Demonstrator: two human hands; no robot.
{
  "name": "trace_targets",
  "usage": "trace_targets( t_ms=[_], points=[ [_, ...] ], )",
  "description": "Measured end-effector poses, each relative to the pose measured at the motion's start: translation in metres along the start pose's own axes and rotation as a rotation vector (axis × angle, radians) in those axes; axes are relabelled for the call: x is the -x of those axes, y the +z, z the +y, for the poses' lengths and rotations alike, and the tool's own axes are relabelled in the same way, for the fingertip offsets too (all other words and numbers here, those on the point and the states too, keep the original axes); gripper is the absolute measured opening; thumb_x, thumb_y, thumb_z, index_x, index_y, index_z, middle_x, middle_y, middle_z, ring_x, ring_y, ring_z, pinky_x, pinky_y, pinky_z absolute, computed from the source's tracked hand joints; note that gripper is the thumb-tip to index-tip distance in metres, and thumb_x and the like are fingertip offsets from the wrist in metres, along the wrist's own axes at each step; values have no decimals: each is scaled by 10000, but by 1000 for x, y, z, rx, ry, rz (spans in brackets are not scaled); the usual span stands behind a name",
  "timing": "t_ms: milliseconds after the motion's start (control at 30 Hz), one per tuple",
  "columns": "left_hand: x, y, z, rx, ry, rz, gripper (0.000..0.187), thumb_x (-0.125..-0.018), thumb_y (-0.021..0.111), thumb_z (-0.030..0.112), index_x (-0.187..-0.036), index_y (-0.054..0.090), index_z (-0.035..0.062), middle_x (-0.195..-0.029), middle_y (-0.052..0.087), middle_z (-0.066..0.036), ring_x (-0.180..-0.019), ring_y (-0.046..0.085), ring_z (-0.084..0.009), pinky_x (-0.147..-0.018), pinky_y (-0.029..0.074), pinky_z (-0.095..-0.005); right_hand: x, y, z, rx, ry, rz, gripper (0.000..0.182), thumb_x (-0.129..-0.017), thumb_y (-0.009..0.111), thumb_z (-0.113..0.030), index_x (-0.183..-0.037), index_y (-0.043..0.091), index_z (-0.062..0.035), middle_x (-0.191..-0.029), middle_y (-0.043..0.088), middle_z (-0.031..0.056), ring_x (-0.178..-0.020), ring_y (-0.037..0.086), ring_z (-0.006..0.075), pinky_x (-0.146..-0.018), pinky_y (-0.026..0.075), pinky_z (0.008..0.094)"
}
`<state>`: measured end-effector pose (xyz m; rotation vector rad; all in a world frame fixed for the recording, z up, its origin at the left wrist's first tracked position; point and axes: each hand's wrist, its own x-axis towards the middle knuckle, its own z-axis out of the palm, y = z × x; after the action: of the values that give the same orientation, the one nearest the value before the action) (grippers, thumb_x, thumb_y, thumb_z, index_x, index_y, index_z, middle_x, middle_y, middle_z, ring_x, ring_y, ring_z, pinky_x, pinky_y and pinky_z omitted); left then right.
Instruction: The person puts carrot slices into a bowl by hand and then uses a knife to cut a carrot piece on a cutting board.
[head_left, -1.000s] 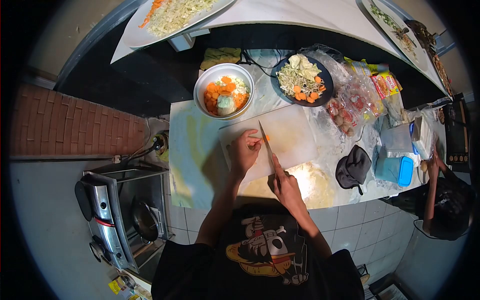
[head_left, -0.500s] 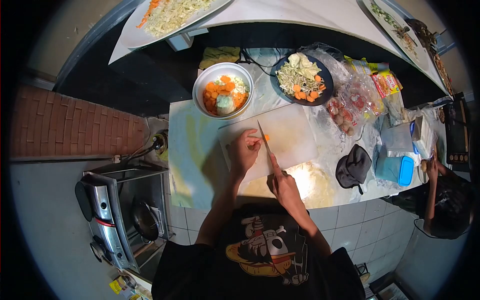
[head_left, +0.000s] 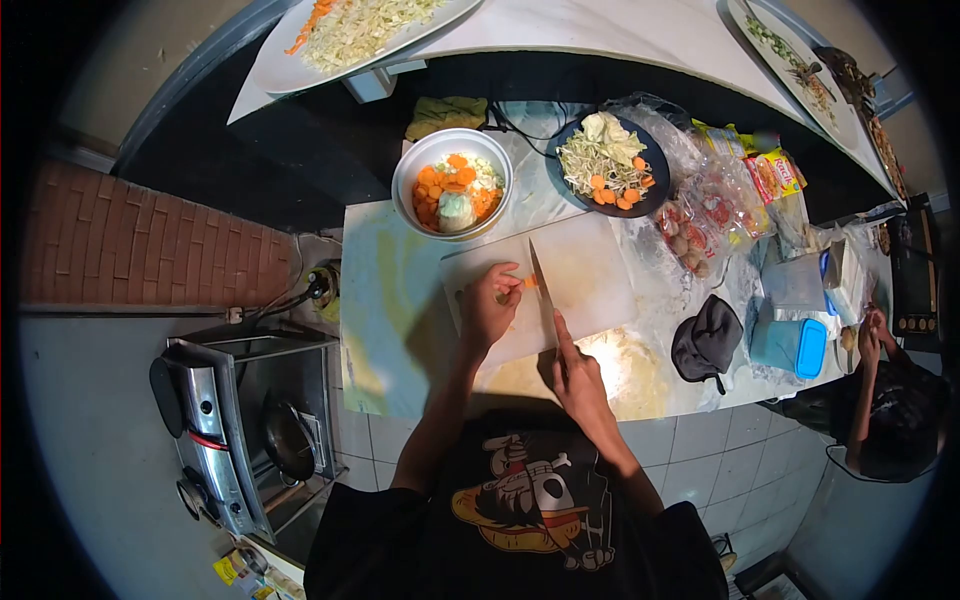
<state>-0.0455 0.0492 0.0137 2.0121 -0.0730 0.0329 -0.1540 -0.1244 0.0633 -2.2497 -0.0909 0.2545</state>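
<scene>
My right hand (head_left: pixel 582 378) is wrapped around the handle of a knife (head_left: pixel 541 273), its blade pointing away from me over a white cutting board (head_left: pixel 590 265). Just left of the blade lies a small orange piece of carrot (head_left: pixel 530 282). My left hand (head_left: pixel 492 302) rests on the board with curled fingers, the fingertips at the carrot piece and partly hiding it. Beyond the board stands a white bowl (head_left: pixel 401 190) with carrot slices, chopped pale vegetables and a whitish-green lump. A dark plate (head_left: pixel 655 160) carries bean sprouts, carrot slices and cabbage leaves.
Right of the board are a bag of round reddish items (head_left: pixel 685 240), seasoning packets (head_left: pixel 772 172), a dark cap (head_left: pixel 707 338) and a blue container (head_left: pixel 785 345). Another person (head_left: pixel 900 415) is at the far right. A stove (head_left: pixel 212 440) stands left; a platter of shredded vegetables (head_left: pixel 270 75) sits on the raised shelf.
The knife has shifted slightly right, so the carrot piece now shows on the blade's left side instead of its right. My left hand stays beside it. The view has shifted a little.
</scene>
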Motion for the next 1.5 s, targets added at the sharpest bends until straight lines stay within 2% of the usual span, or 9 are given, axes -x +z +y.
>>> trace_targets(
  t_ms=[67, 167, 433, 533, 600, 900, 1200, 1300, 1500],
  points=[
    [-2, -2, -3, 18, -3, -4, 314, -837, 721, 41, -1143, 653, 60, -866, 741, -91, -755, 702, -188, -723, 552, -315, 0, -4, 4, -67, -81, 103, 783, -857, 527, 57, -1570, 266, -136, -733, 607, 253, -625, 591, 421, -647, 502, 423],
    [-5, -5, -6, 39, -13, -10, 320, -836, 719, 36, -1149, 653, 60, -892, 737, -92, -761, 698, -189, -717, 549, -315, -3, -15, 6, -84, -21, 71, 753, -881, 512, 34, -1568, 277, -168, -725, 588, 269, -629, 574, 448, -657, 499, 440],
    [-7, -3, 5, -17, 90, -117, 378, -802, 716, 7, -1170, 654, 62, -982, 710, -121, -836, 653, -245, -776, 532, -362, 2, -15, 9, -82, 14, 101, 712, -898, 528, 10, -1554, 318, -168, -704, 579, 271, -627, 566, 441, -699, 488, 454],
    [-6, 0, 4, -94, 151, -111, 380, -827, 705, -11, -1198, 655, 49, -967, 701, -86, -847, 602, -185, -772, 517, -330, 4, -12, 8, -82, 70, 44, 715, -900, 531, 12, -1556, 314, -172, -710, 593, 261, -635, 575, 430, -708, 488, 459],
    [-6, -1, 7, -69, 98, -120, 352, -801, 702, 8, -1147, 666, 60, -993, 700, -125, -833, 639, -276, -787, 521, -381, 5, -11, 8, -118, 72, 32, 716, -902, 531, 14, -1558, 313, -175, -718, 598, 255, -653, 577, 427, -728, 485, 466],
    [-6, -16, 1, -108, 221, -88, 286, -810, 705, 39, -1094, 677, 43, -962, 687, -138, -867, 638, -303, -806, 515, -398, 3, -11, 10, -116, 72, 75, 715, -901, 530, 17, -1555, 316, -175, -718, 591, 260, -650, 583, 440, -703, 495, 456],
    [-6, 8, 11, -127, 118, -54, 188, -824, 722, 89, -1002, 702, 34, -956, 697, -150, -899, 640, -342, -836, 502, -431, 4, -9, 15, -73, 27, 105, 728, -900, 540, 9, -1560, 306, -191, -761, 619, 275, -684, 602, 450, -718, 493, 467],
    [-7, 7, 6, -128, 187, -53, 175, -821, 720, 69, -991, 703, 32, -920, 703, -143, -865, 658, -317, -812, 516, -410, 3, -10, 13, -97, 71, 72, 730, -900, 542, 9, -1560, 306, -196, -778, 626, 277, -694, 606, 453, -723, 493, 473],
    [-5, 7, 6, -43, 157, -22, 147, -825, 719, 25, -971, 700, 31, -854, 721, -124, -765, 691, -244, -720, 542, -348, 2, -9, 13, -110, 69, 67, 723, -901, 538, 13, -1556, 313, -194, -791, 627, 279, -697, 609, 456, -725, 497, 476]
  ],
)
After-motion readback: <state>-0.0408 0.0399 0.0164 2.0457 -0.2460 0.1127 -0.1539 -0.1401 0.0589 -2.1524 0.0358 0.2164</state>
